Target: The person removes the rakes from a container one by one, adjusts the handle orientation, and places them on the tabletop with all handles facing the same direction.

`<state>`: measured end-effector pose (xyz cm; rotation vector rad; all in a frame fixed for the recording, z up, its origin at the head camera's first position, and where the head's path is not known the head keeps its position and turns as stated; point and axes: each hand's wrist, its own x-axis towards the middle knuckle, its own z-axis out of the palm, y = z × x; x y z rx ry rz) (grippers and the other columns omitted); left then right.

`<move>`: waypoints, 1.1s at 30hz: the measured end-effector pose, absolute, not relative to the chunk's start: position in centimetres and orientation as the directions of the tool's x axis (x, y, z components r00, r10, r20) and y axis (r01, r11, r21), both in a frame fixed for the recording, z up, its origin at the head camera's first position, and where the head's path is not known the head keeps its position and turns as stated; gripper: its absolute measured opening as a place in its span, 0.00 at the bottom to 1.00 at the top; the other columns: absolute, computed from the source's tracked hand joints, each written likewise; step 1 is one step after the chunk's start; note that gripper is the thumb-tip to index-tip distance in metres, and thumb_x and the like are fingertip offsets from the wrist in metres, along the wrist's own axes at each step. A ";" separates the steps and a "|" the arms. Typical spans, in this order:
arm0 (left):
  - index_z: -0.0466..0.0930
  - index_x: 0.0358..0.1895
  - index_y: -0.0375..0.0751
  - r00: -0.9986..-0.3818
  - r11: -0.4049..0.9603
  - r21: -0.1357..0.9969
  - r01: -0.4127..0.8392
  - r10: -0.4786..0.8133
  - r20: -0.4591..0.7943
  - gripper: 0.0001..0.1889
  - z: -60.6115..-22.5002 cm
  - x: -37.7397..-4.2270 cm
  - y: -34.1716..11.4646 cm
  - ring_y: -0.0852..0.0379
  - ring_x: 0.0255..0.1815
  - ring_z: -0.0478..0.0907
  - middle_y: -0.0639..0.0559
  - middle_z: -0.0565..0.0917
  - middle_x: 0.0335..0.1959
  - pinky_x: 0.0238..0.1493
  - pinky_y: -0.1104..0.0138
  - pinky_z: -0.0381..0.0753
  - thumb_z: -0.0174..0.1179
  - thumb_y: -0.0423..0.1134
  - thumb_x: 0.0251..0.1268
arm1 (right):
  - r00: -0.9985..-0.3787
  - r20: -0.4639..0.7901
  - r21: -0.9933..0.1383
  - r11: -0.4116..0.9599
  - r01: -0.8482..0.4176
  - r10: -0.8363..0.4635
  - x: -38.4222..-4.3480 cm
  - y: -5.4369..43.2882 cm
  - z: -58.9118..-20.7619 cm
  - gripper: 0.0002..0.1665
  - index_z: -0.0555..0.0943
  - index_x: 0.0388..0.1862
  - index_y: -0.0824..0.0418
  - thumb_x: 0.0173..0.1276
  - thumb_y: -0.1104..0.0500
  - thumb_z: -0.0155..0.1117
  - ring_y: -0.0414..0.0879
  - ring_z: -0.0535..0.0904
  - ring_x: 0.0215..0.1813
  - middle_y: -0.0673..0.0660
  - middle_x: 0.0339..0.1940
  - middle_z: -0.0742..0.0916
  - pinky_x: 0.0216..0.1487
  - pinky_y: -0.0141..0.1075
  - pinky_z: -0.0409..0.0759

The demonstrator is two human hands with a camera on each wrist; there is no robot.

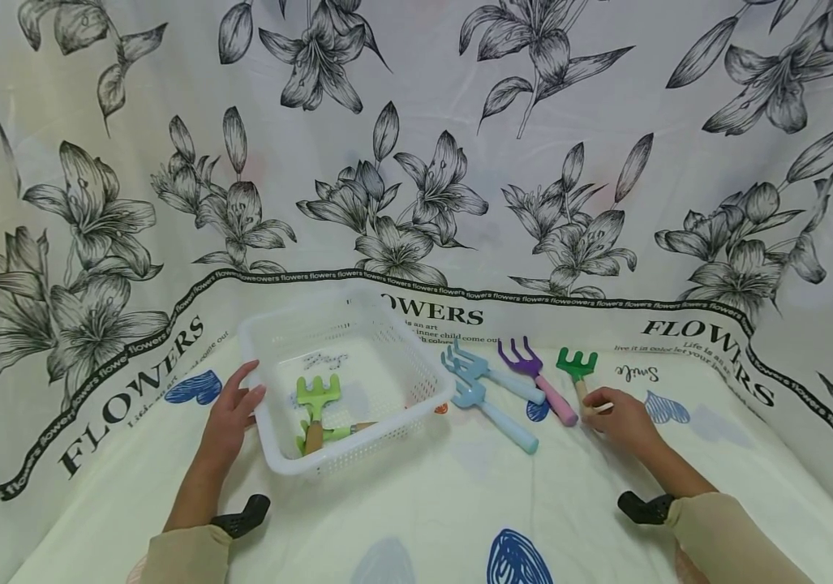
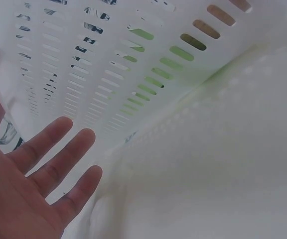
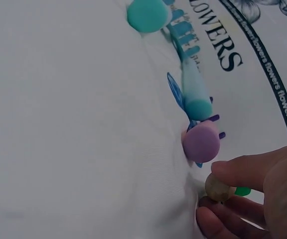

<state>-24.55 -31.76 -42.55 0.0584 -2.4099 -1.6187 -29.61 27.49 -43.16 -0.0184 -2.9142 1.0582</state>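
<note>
My left hand [image 1: 232,405] is at the left rim of a white plastic basket [image 1: 288,466]. In the left wrist view, its fingers [image 2: 54,164] reach out fairly straight along the outside of the perforated wall. Inside the basket lie a light green toy rake [image 1: 318,392] with a wooden handle and another light green toy tool [image 1: 343,431], partly hidden. On the right, my right hand [image 1: 622,422] pinches the wooden handle of a dark green toy rake [image 1: 577,363] between thumb and fingers. The handle's round end [image 3: 218,186] shows between them in the right wrist view.
Between basket and right hand lie a purple rake [image 1: 533,365] with a pink handle and blue toy forks [image 1: 498,415], one close to the basket's right side. A white cloth with heart prints [image 1: 518,560] covers the surface. Behind hangs a flower-printed curtain [image 1: 401,195].
</note>
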 end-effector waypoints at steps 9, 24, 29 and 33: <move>0.47 0.78 0.57 -0.971 0.386 0.917 0.102 -0.163 0.177 0.33 -42.6 -24.5 -31.8 0.34 0.66 0.66 0.34 0.64 0.69 0.61 0.41 0.67 0.43 0.58 0.75 | -0.999 0.048 -0.637 0.770 -0.030 0.001 -29.5 27.6 -43.4 0.15 0.80 0.48 0.63 0.62 0.64 0.69 0.54 0.79 0.44 0.62 0.46 0.83 0.39 0.41 0.82; 0.47 0.78 0.56 -0.970 0.392 0.912 0.120 -0.151 0.192 0.33 -42.8 -24.6 -32.0 0.36 0.64 0.68 0.33 0.65 0.68 0.60 0.44 0.71 0.43 0.58 0.75 | -0.970 0.230 -0.644 0.759 -0.097 0.072 -29.7 26.6 -42.0 0.14 0.79 0.49 0.66 0.65 0.66 0.65 0.59 0.78 0.49 0.65 0.48 0.83 0.43 0.46 0.78; 0.48 0.78 0.54 -0.965 0.426 0.895 0.135 -0.149 0.217 0.31 -42.8 -24.7 -32.4 0.52 0.55 0.73 0.34 0.69 0.65 0.50 0.64 0.78 0.42 0.55 0.77 | -0.946 0.320 -0.627 0.759 -0.175 0.047 -30.2 25.0 -41.0 0.12 0.79 0.48 0.67 0.66 0.64 0.64 0.59 0.78 0.48 0.64 0.45 0.84 0.44 0.47 0.77; 0.47 0.79 0.53 -0.969 0.420 0.898 0.133 -0.137 0.208 0.31 -42.8 -24.7 -32.3 0.49 0.57 0.73 0.32 0.68 0.65 0.53 0.58 0.78 0.41 0.54 0.78 | -0.925 0.377 -0.630 0.742 -0.229 0.034 -30.8 23.5 -40.0 0.10 0.80 0.46 0.66 0.67 0.64 0.63 0.57 0.79 0.46 0.62 0.43 0.84 0.46 0.49 0.77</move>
